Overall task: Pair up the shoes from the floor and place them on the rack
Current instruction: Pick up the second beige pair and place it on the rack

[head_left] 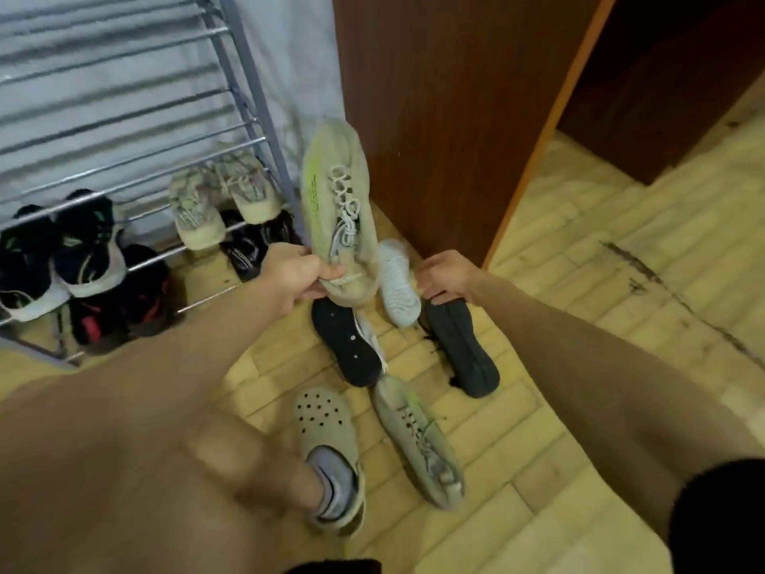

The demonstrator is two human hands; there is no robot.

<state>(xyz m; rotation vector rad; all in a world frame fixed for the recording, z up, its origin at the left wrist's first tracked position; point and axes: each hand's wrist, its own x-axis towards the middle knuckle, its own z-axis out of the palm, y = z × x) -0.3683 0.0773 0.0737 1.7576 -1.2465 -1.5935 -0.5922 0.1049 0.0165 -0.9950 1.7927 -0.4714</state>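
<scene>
the left hand is clenched around the heel collar of a beige knit sneaker, holding it toe-up above the floor just in front of the rack. its likely mate, a second beige sneaker, lies on the floor near the person's clog-shod foot. the right hand reaches down with fingers curled onto the end of a dark upturned shoe; whether it has fully closed cannot be told. a pale blue shoe and a black-soled shoe lie between the hands. these knit shoes look light and soft in the upper, so the fabric would likely collapse under a pinch; the stiffer heel collar or the sole edge seems the surest hold. loose laces could snag on the rack's bars.
</scene>
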